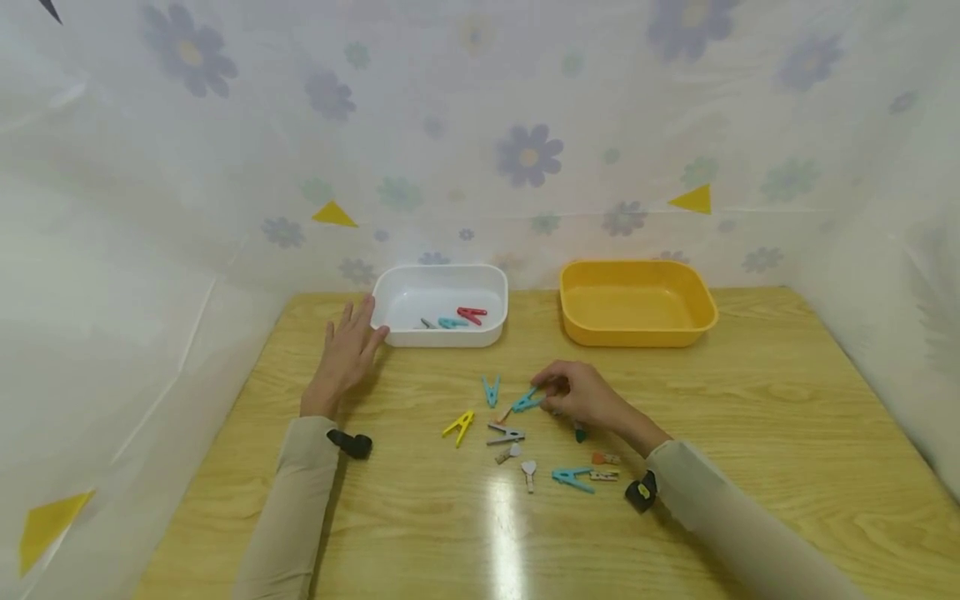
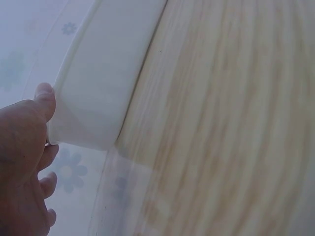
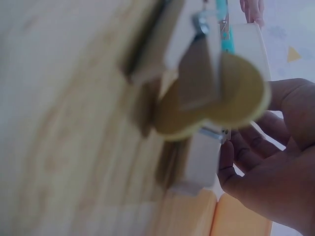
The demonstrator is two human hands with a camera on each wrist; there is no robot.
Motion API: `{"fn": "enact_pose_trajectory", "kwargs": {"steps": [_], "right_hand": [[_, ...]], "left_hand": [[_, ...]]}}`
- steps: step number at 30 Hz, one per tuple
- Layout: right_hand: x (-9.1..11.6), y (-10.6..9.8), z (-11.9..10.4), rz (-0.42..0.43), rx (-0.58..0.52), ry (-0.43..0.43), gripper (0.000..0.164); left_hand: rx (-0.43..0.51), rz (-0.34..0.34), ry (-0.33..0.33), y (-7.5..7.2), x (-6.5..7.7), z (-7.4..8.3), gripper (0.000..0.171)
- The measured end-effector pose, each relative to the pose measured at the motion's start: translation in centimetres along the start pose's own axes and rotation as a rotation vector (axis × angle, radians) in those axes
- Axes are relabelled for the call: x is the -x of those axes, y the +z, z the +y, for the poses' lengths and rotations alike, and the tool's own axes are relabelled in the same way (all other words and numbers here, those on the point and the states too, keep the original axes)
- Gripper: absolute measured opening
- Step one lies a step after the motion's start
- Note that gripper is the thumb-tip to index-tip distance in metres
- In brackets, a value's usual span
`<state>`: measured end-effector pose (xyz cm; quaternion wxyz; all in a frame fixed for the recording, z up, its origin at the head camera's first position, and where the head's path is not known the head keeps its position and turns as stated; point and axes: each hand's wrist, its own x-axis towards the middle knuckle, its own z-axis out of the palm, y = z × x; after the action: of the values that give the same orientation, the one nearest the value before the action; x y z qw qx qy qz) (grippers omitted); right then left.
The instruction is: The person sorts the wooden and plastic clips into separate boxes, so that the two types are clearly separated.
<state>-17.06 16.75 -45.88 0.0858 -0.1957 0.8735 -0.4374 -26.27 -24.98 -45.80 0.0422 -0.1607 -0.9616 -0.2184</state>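
Observation:
My left hand [image 1: 348, 348] rests at the left end of a white plastic tub [image 1: 442, 339]. In the left wrist view its thumb [image 2: 45, 96] touches the tub's rim, the other fingers loosely bent beside the corner. Inside the tub lie a red clothespin [image 1: 472, 314], a blue clothespin [image 1: 453, 322] and a small grey one. Over the table my right hand [image 1: 585, 396] pinches the legs of a blue clothespin [image 1: 525, 402] between thumb and index finger. Close to the right wrist camera, a blurred heart-topped wooden clip [image 3: 238, 93] overlaps the view.
Around the right hand lie a yellow clothespin [image 1: 459, 427], a grey clothespin [image 1: 506, 434], more blue clothespins [image 1: 573, 479] and several small wooden clips [image 1: 529, 475]. A yellow tub [image 1: 637, 337] stands at the back right. A flower-patterned sheet [image 1: 465, 125] hangs behind the table.

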Motion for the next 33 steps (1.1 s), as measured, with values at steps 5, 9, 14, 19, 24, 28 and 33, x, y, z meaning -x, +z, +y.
{"fn": "enact_pose_trajectory", "kwargs": {"steps": [5, 9, 14, 19, 24, 28, 33], "right_hand": [[0.0, 0.0, 0.1, 0.014, -0.001, -0.007, 0.024], [0.0, -0.1, -0.2, 0.041, -0.017, 0.002, 0.025], [-0.3, -0.4, -0.8, 0.096, -0.018, -0.023, 0.026], [-1.0, -0.7, -1.8, 0.132, -0.019, -0.05, 0.028], [-1.8, -0.8, -2.6, 0.162, -0.011, -0.074, 0.028], [-2.7, -0.8, -3.2, 0.176, 0.003, -0.084, 0.028], [-3.8, -0.7, -4.0, 0.195, 0.01, -0.1, 0.026]], "left_hand": [[-0.003, 0.002, -0.002, 0.0, 0.1, 0.0, 0.07], [-0.002, -0.001, -0.005, 0.1, 0.1, 0.0, 0.07], [-0.005, 0.008, 0.004, 0.1, 0.0, 0.0, 0.07], [0.0, 0.015, 0.007, 0.1, 0.1, 0.0, 0.07], [0.004, 0.013, 0.006, 0.1, 0.1, 0.1, 0.07], [0.005, 0.009, 0.001, 0.0, 0.1, 0.1, 0.07], [0.009, 0.001, 0.001, 0.1, 0.1, 0.0, 0.071]]}}
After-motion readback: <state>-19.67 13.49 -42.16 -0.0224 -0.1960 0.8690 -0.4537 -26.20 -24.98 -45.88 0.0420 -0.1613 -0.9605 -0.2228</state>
